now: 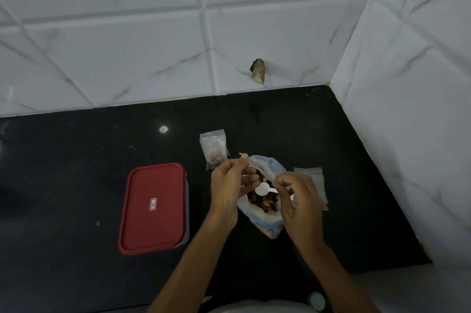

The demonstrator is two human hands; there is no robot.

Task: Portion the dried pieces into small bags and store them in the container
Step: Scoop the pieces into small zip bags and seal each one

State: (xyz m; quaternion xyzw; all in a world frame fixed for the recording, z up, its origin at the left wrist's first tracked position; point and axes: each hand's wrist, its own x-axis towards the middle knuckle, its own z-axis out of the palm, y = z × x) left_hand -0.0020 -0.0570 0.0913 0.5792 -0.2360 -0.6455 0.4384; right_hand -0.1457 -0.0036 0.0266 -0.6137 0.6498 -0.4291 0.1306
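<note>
Held open on black countertop [76, 160]: clear blue-edged plastic bag [265, 222] of brown dried pieces [265, 203], left hand [228, 185] and right hand [299, 200] each pinching its rim; small filled clear bag [215, 149] just behind; red-lidded rectangular container [155, 208] apart to left, near counter's front edge.

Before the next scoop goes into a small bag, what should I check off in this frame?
1. Big bag open, dried pieces showing: ok.
2. White spoon inside the big bag: ok.
3. Left hand pinches thin clear plastic; whether it is an opened small bag: cannot tell.
4. Right hand free for the spoon: not ok, it pinches the big bag's rim.
5. Red-lidded container open: not ok.
6. Spare empty bags beside the big bag: ok.
</note>
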